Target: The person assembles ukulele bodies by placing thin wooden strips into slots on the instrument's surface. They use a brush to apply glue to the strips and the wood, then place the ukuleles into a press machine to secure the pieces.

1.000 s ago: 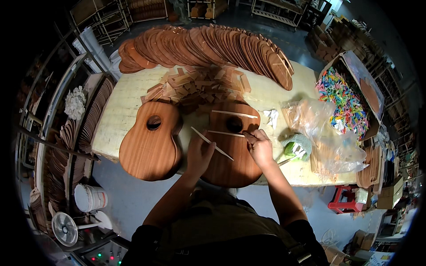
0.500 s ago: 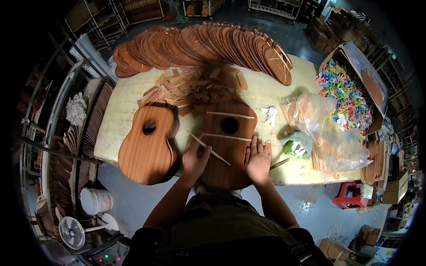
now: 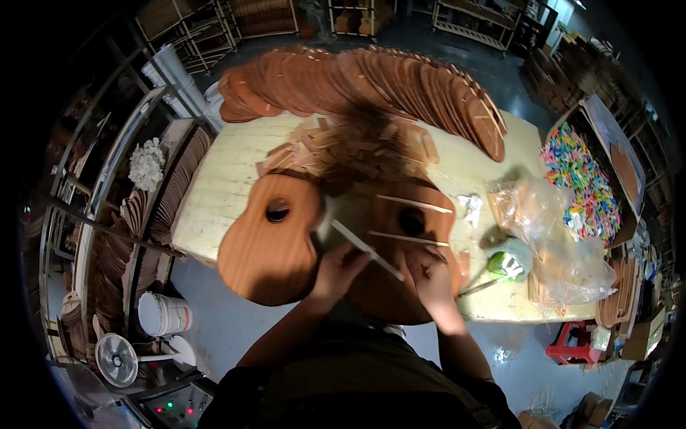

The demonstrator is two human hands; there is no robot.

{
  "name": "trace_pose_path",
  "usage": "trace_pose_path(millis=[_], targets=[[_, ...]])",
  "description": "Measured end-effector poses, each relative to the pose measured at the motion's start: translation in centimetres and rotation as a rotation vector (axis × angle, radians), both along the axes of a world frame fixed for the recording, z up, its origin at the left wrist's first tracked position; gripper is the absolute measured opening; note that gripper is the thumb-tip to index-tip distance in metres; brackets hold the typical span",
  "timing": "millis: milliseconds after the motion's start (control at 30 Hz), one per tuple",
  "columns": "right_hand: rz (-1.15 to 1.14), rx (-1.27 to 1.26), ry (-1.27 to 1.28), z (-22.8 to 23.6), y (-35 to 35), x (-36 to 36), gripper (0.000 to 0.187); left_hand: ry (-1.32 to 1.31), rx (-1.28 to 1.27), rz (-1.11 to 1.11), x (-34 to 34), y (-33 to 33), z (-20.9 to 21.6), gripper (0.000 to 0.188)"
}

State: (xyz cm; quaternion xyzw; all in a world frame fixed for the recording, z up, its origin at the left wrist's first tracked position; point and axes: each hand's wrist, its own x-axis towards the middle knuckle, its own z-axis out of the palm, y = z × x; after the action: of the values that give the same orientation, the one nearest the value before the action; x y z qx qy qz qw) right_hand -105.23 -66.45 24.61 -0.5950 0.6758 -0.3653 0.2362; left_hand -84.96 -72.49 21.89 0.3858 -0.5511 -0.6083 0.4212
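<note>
A thin pale wooden strip (image 3: pixel 366 249) slants over a brown ukulele-shaped wooden board (image 3: pixel 386 297), pinched by my left hand (image 3: pixel 340 272) near its middle. My right hand (image 3: pixel 433 282) hovers over the board's right side beside the strip's lower end. Its fingers are curled in; whether they grip anything is hidden. Two pale braces, an upper one (image 3: pixel 414 204) and a lower one (image 3: pixel 409 238), lie across the board, above and below its round sound hole. A similar board (image 3: pixel 268 250) with a sound hole rests to the left.
Loose wood pieces (image 3: pixel 350 146) pile up beyond the boards, before a long fanned row of boards (image 3: pixel 343 82). At right are a green glue container (image 3: pixel 504 264) with a brush, plastic bags (image 3: pixel 572 268) and a box of colourful clips (image 3: pixel 580 186). A fan (image 3: pixel 116 360) stands lower left.
My right hand has lifted from lying flat on the board and curled its fingers toward the strip. The strip in my left hand has moved up and right across the board. The view has shifted.
</note>
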Motion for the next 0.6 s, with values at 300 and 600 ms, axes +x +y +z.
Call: trace_pose_path(millis=[300, 600], targets=[[0.022, 0.030, -0.294, -0.3, -9.8, 15.4, 0.018, 0.042, 0.135, 0.070, 15.2, -6.9, 1.9, 0.012], [0.065, -0.427, 0.616, -4.4, -18.6, 20.6, 0.030, -0.329, -0.682, 0.093, 23.2, -16.8, -2.7, 0.018]])
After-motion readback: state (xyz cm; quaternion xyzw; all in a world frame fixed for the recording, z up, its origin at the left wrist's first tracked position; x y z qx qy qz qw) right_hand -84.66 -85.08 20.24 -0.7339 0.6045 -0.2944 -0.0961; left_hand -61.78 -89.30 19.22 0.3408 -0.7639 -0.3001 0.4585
